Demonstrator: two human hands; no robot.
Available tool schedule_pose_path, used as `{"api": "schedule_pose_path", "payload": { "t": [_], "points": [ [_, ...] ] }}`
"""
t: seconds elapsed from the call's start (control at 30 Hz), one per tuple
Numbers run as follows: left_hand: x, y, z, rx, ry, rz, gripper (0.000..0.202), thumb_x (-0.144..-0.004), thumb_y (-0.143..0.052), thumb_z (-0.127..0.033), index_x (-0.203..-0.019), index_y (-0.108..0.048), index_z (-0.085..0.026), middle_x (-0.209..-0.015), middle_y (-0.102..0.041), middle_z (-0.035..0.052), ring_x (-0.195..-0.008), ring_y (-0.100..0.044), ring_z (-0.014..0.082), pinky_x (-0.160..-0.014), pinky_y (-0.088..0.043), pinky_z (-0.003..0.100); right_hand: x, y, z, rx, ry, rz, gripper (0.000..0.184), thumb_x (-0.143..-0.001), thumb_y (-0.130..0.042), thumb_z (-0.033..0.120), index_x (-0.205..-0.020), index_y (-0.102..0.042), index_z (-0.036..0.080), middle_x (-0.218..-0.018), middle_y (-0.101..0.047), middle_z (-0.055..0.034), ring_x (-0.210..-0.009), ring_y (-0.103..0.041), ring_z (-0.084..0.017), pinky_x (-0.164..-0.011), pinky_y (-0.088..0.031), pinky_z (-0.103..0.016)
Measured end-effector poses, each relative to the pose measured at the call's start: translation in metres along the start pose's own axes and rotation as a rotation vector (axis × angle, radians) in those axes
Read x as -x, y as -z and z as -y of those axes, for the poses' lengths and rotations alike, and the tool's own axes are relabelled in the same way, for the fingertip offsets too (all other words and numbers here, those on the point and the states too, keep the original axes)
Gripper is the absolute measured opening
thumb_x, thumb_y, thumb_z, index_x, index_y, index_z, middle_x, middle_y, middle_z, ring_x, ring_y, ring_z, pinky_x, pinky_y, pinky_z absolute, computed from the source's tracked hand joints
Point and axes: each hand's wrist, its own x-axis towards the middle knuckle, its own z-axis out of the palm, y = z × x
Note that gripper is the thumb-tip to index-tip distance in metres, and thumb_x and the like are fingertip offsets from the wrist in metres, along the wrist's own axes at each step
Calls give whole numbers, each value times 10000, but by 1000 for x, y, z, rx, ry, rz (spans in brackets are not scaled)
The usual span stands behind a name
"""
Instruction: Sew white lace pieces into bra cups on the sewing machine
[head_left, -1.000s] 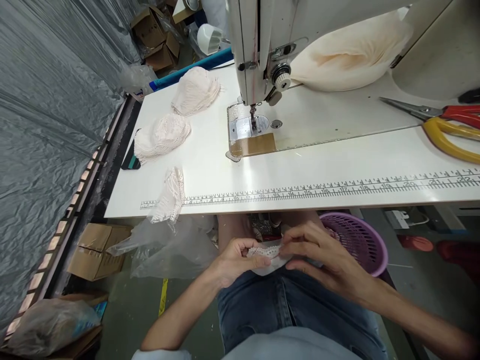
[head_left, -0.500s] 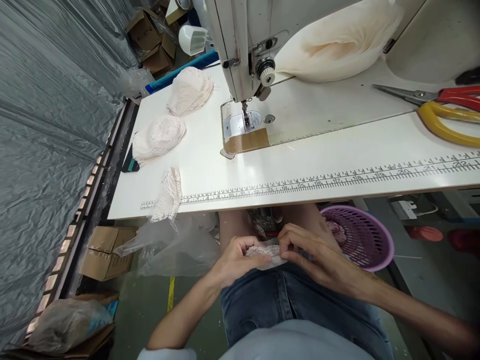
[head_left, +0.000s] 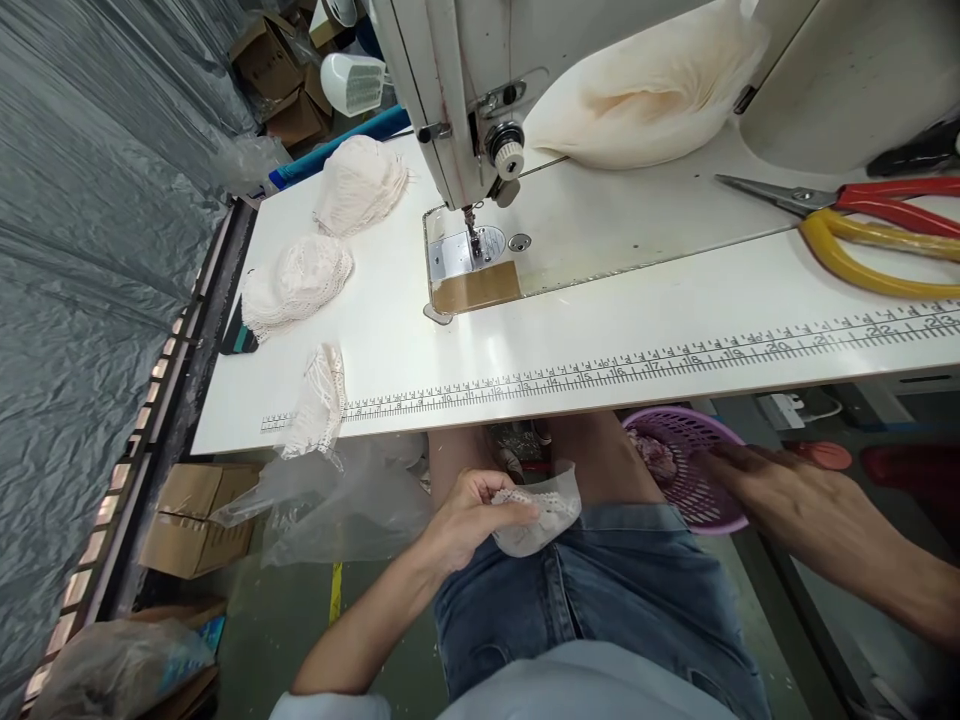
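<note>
My left hand (head_left: 474, 520) is closed over my lap, its thumb and fingers pinching a small sheer white lace piece (head_left: 551, 515). The piece's loose side spreads to the right over my shorts. Off to the right, my right hand (head_left: 795, 510) is by the rim of a purple basket (head_left: 731, 520); its fingers are smeared by motion, and whether they hold anything is not visible. Some pinkish fabric (head_left: 651, 458) lies inside the basket. A lace piece (head_left: 319, 400) hangs partly over the table's front edge, with two lace stacks (head_left: 298, 285) (head_left: 361, 185) behind it.
A sewing machine (head_left: 469, 150) stands on the white table (head_left: 390, 350), which has a printed ruler along its front. Scissors with red and yellow handles (head_left: 840, 215) lie at right. A cream cloth bundle (head_left: 645, 95) rests under the machine arm. Cardboard boxes (head_left: 199, 515) stand on the floor at left.
My right hand has let go of the lace piece and moved right to the basket. My left hand still holds the piece in nearly the same place. The view has shifted slightly right.
</note>
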Motion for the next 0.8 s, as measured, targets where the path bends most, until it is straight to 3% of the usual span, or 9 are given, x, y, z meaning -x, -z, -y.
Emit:
{"api": "schedule_pose_path", "payload": {
  "t": [0.03, 0.07, 0.13, 0.23, 0.33, 0.5, 0.63, 0.8],
  "points": [
    [-1, -2, -1, 4, 12, 12, 351, -480, -851, -358, -577, -629, -104, -584, -612, 14, -565, -517, 105, -546, -384, 210, 1, 1, 6, 115, 35, 14, 217, -888, -385, 238, -877, -602, 241, -790, -619, -92, -564, -548, -202, -366, -257, -269],
    [-2, -4, -1, 11, 19, 20, 347, -478, -852, -352, -577, -631, -104, -584, -613, 14, -567, -521, 107, -548, -388, 210, 1, 0, 16, 159, 64, 53, 197, -893, -408, 237, -908, -604, 246, -869, -631, -89, -638, -585, -212, -391, -315, -269],
    [-4, -8, -2, 35, 22, 26, 335, -480, -853, -338, -575, -631, -108, -586, -617, 11, -566, -525, 105, -556, -397, 211, -7, -6, 46, -22, 141, 59, 142, -913, -453, 231, -963, -586, 233, -916, -619, -70, -762, -610, -189, -589, -472, -275],
    [-3, -14, -3, 65, 0, 30, 310, -497, -849, -317, -571, -629, -113, -576, -612, 0, -546, -509, 90, -560, -393, 206, -26, -22, 83, -199, 218, 82, 135, -925, -463, 198, -962, -591, 216, -853, -604, -39, -733, -593, -137, -603, -462, -232],
    [0, -18, -3, 56, -50, 47, 278, -536, -834, -306, -590, -643, -111, -575, -607, -3, -538, -491, 79, -557, -376, 200, -37, -34, 93, -167, 263, 58, 150, -932, -439, 171, -910, -587, 187, -796, -584, -36, -678, -557, -128, -560, -427, -227],
    [2, -21, 2, -15, -138, 56, 255, -595, -806, -310, -624, -663, -100, -572, -585, -7, -543, -454, 71, -554, -343, 199, -36, -40, 89, -68, 257, 76, 194, -910, -355, 93, -860, -527, 168, -761, -531, -42, -613, -510, -136, -498, -379, -229],
    [1, -20, 2, -9, -104, 60, 283, -568, -822, -333, -622, -666, -103, -579, -594, -7, -549, -462, 74, -559, -351, 198, -28, -38, 78, -107, 165, 110, 189, -880, -330, 84, -806, -456, 203, -751, -511, -30, -595, -495, -140, -496, -376, -239],
    [0, -18, -3, 34, -38, 10, 351, -469, -864, -363, -588, -651, -110, -602, -624, 5, -577, -512, 94, -578, -389, 202, 2, -23, 6, -37, -170, 42, 100, -898, -425, 268, -844, -502, 233, -795, -561, -84, -672, -555, -224, -543, -391, -330]
  ]
}}
